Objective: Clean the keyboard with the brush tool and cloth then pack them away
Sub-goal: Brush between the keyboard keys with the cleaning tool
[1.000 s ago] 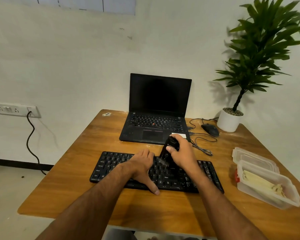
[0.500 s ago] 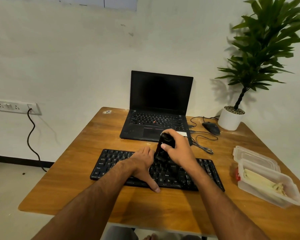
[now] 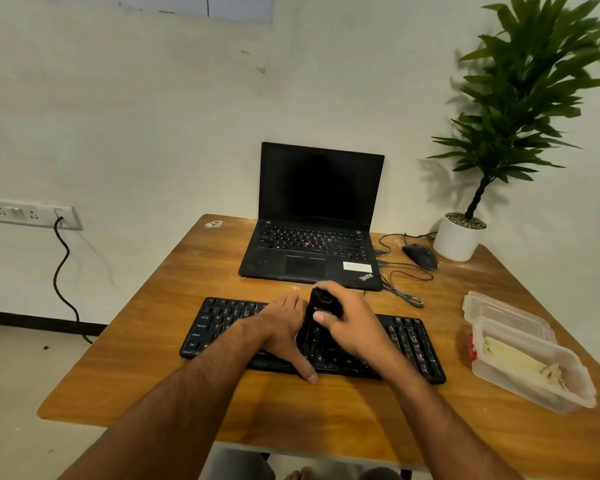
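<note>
My left hand (image 3: 284, 327) lies flat and open on the keyboard (image 3: 409, 344), thumb over its near edge. My right hand (image 3: 354, 323) grips the black brush tool (image 3: 317, 318), upright on the mid keys. Beyond sits the laptop (image 3: 316, 216).

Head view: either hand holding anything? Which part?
The right hand grips the black handheld brush tool around its upper body, brush end down on the black keyboard. The left hand holds nothing; it rests flat on the keyboard.
</note>
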